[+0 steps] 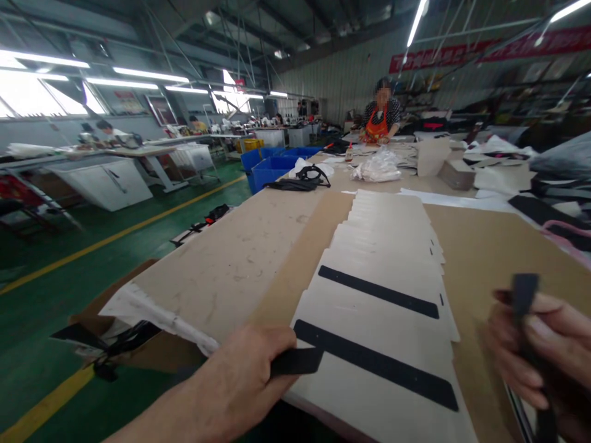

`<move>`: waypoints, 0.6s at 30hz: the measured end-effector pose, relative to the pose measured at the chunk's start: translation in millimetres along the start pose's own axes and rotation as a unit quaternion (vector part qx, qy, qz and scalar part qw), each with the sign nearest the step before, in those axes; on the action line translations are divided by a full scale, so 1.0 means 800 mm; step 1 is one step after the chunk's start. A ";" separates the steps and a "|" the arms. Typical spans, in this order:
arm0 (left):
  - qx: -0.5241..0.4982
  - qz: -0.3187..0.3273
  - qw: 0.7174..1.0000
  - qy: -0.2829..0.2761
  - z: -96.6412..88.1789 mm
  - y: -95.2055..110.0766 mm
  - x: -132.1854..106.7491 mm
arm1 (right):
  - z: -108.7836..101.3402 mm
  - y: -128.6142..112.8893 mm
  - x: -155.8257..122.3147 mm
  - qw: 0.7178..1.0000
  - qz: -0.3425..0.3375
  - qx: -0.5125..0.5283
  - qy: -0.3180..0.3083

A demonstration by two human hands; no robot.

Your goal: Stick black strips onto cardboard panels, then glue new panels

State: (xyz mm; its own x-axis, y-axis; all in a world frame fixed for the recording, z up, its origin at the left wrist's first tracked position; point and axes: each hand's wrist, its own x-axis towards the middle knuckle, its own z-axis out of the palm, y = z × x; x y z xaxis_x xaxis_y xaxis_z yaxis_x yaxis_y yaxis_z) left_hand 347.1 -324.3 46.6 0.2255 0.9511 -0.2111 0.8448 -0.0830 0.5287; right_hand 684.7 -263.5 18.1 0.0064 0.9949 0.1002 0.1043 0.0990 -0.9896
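Observation:
A row of overlapping white sheets (392,246) runs down the brown cardboard-covered table (240,258). The nearest sheet carries a long black strip (383,366), and the sheet behind it carries another black strip (378,291). My left hand (244,375) is at the near table edge, fingers closed on the left end of the nearest strip. My right hand (540,354) is at the lower right, fingers curled round a bundle of black strips (526,307) that stands up out of the fist.
A person in an orange apron (381,120) works at the far end of the table. Clear plastic bags (376,167), black straps (305,179) and grey boxes (455,172) lie beyond the sheets. Blue crates (272,167) stand at the left. An open carton (115,332) sits below the table's corner.

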 end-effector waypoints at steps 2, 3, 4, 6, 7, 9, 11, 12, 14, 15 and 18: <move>0.088 0.046 0.994 0.034 0.009 -0.018 0.015 | 0.022 -0.007 0.009 0.988 0.126 0.030 -0.085; 0.121 0.064 0.989 0.049 0.017 -0.026 0.025 | 0.040 -0.009 0.015 0.975 0.169 0.029 -0.141; 0.146 0.077 0.984 0.060 0.026 -0.033 0.036 | 0.060 -0.010 0.022 0.963 0.185 0.009 -0.194; 0.169 0.090 0.979 0.073 0.043 -0.044 0.054 | 0.101 -0.008 0.039 0.948 0.163 -0.064 -0.265; 0.173 0.091 0.978 0.077 0.050 -0.049 0.060 | 0.119 -0.005 0.048 0.945 0.137 -0.105 -0.279; 0.174 0.091 0.977 0.086 0.060 -0.059 0.068 | 0.150 0.002 0.066 0.937 0.089 -0.177 -0.288; 0.166 0.094 0.977 0.098 0.067 -0.068 0.070 | 0.174 0.010 0.080 0.926 0.054 -0.223 -0.299; 0.160 0.097 0.977 0.106 0.069 -0.072 0.070 | 0.183 0.015 0.085 0.921 0.039 -0.236 -0.306; 0.150 0.104 0.976 0.116 0.074 -0.078 0.068 | 0.199 0.024 0.092 0.913 0.013 -0.258 -0.317; 0.145 0.107 0.976 0.120 0.075 -0.081 0.068 | 0.206 0.028 0.095 0.909 0.005 -0.267 -0.321; 0.134 0.111 0.977 0.125 0.078 -0.085 0.069 | 0.219 0.038 0.098 0.897 0.003 -0.294 -0.331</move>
State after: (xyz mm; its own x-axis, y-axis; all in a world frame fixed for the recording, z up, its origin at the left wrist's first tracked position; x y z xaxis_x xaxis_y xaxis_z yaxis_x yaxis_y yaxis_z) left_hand 332.6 -285.1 -52.5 0.3198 0.9410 0.1102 0.8930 -0.3383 0.2970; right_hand 514.0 -179.7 -21.8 -0.5631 0.8064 -0.1807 0.6138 0.2617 -0.7448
